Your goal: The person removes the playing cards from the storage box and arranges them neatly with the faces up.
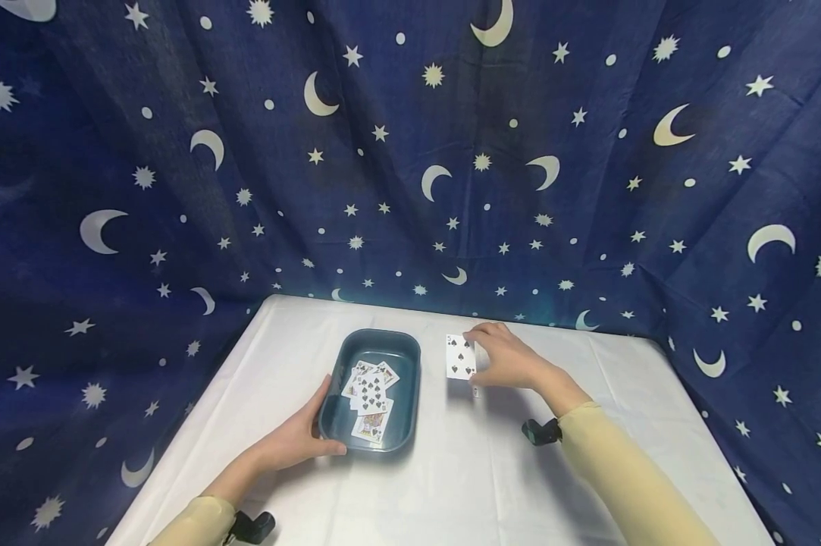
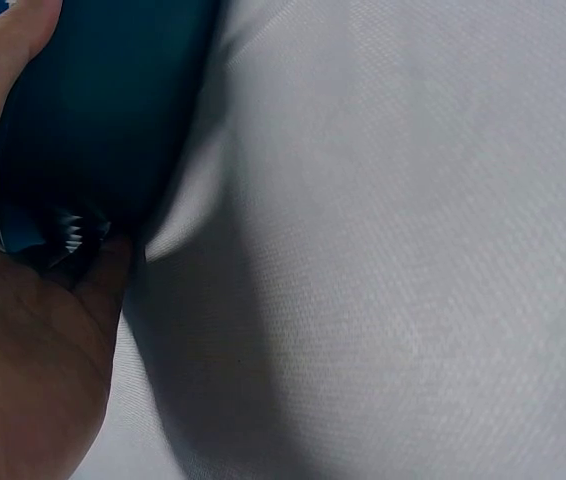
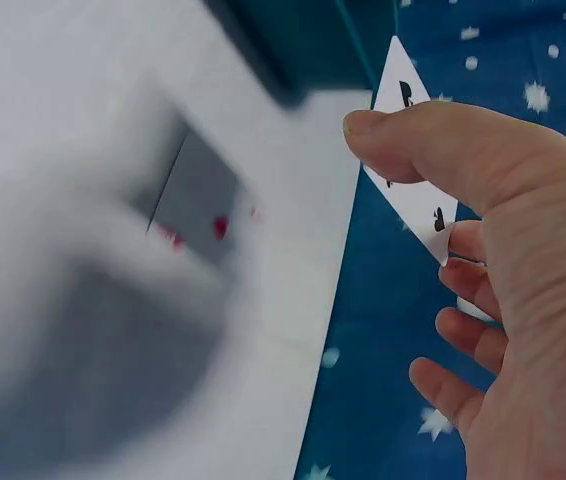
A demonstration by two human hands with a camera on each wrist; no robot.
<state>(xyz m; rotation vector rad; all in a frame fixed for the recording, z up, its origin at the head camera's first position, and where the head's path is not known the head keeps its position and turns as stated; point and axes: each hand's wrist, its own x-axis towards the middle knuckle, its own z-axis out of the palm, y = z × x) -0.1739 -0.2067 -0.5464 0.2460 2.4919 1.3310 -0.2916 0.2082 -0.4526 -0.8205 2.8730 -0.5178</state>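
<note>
From the head view, the right hand (image 1: 509, 356) pinches a spade card (image 1: 461, 356) lifted above the white desk (image 1: 451, 470), just right of the teal tray (image 1: 410, 379). The card looks light, thin, bendable and slick, best taken by its edge. The left hand (image 1: 294, 440) curls round the tray's near left corner; the tray holds several face-up cards (image 1: 371, 394).

The left wrist view shows the palm (image 2: 23, 380) against the tray's dark wall (image 2: 103, 110).

In the right wrist view, thumb (image 3: 433, 140) and fingers clamp the white, black-pipped card (image 3: 413, 190); another card with red pips (image 3: 198, 200) lies blurred on the desk.
</note>
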